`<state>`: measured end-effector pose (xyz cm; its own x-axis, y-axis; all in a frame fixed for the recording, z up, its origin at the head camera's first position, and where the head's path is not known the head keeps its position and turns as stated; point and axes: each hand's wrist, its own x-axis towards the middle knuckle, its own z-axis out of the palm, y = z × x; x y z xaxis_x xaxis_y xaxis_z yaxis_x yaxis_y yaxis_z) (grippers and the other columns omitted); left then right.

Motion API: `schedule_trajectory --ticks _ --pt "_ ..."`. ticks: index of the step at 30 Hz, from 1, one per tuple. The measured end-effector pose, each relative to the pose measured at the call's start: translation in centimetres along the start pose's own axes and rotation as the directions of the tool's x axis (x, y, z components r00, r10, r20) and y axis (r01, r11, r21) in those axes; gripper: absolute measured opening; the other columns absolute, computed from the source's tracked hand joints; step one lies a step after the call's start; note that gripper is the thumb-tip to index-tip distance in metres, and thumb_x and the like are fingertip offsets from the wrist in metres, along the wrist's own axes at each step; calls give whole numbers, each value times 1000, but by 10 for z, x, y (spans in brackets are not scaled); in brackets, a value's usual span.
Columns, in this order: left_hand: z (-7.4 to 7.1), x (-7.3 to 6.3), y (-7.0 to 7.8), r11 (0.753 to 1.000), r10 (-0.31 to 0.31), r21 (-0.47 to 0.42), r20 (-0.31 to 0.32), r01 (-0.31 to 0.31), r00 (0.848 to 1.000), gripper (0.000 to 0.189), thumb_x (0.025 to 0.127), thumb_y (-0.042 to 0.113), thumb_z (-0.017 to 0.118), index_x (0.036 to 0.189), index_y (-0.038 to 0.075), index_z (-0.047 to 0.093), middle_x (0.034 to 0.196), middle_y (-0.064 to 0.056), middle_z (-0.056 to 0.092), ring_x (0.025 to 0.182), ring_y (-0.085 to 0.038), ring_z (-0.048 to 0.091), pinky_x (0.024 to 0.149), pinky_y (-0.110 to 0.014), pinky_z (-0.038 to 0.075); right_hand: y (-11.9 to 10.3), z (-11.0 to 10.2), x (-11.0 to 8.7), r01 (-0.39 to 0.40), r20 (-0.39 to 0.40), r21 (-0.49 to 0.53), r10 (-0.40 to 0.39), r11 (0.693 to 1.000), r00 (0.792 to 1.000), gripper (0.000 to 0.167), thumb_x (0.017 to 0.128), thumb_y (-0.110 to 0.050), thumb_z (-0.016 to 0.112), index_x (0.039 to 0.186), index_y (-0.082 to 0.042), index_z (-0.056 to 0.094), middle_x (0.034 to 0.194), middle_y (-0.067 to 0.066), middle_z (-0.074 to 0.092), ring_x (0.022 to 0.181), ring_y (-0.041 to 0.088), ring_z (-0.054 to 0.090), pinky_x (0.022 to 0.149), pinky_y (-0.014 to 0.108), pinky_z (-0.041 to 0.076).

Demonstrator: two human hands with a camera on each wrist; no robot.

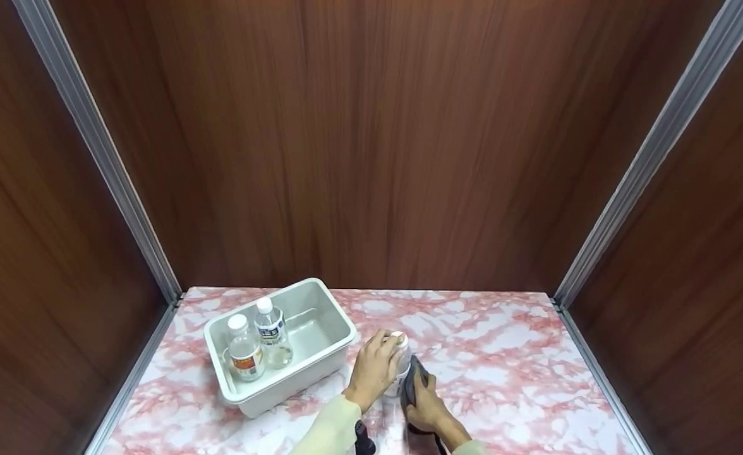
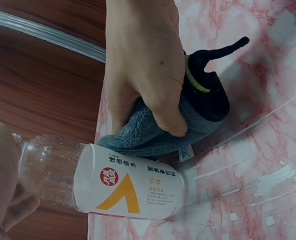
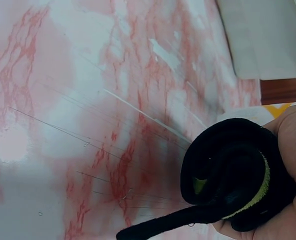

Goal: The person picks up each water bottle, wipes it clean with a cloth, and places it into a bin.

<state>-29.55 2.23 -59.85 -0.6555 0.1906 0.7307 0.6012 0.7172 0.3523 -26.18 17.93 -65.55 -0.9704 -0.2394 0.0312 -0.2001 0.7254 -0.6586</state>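
Observation:
A clear plastic bottle (image 1: 404,360) with a white label stands on the table between the hands; its label (image 2: 133,182) carries an orange V mark. My left hand (image 1: 374,366) holds the bottle around its upper part, near the white cap. In my right hand (image 1: 427,404) is a fuzzy grey-blue cleaning mitt (image 2: 153,132), gripped from above with its side against the label. The mitt's black rolled end and thin black strap (image 3: 158,222) show in the right wrist view, with part of the right hand (image 3: 293,155) beside them.
To the left stands a light grey tub (image 1: 302,382). Inside its left part are a bottle with a red label (image 1: 245,357) and a bottle with a blue-white label (image 1: 273,335). The table (image 1: 504,360) has a pink-white marbled top. Brown wood-patterned walls (image 1: 371,158) surround it.

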Motion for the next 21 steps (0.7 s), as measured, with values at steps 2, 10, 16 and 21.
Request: schedule_trajectory --ticks 2,10,16,21 --pt "0 0 0 1000 2 2 0 -2 1000 21 87 13 75 108 10 73 105 -7 69 94 -21 72 82 -37 60 1 0 1 -16 13 -6 16 1000 1000 93 71 3 60 153 15 19 138 49 24 79 46 63 66 54 56" --pt "1 -2 -1 1000 0 11 5 0 1000 23 87 15 75 109 12 73 106 -6 68 95 -21 72 82 -37 60 3 2 0 -42 53 -1 42 999 998 93 71 3 59 154 14 19 139 50 22 85 48 64 72 56 57" --pt "1 -2 -2 1000 3 11 -4 -3 1000 22 86 16 75 107 11 73 106 -7 69 95 -21 71 83 -36 60 5 2 -1 -42 55 32 40 999 998 93 70 3 60 153 15 20 141 52 20 93 51 62 80 57 56" --pt "-3 0 -2 1000 1 -11 23 0 1000 22 87 16 74 108 12 73 106 -6 69 92 -21 70 82 -37 59 10 -6 0 -22 8 65 21 998 1000 93 72 5 63 155 12 21 136 50 27 106 53 59 93 57 53"
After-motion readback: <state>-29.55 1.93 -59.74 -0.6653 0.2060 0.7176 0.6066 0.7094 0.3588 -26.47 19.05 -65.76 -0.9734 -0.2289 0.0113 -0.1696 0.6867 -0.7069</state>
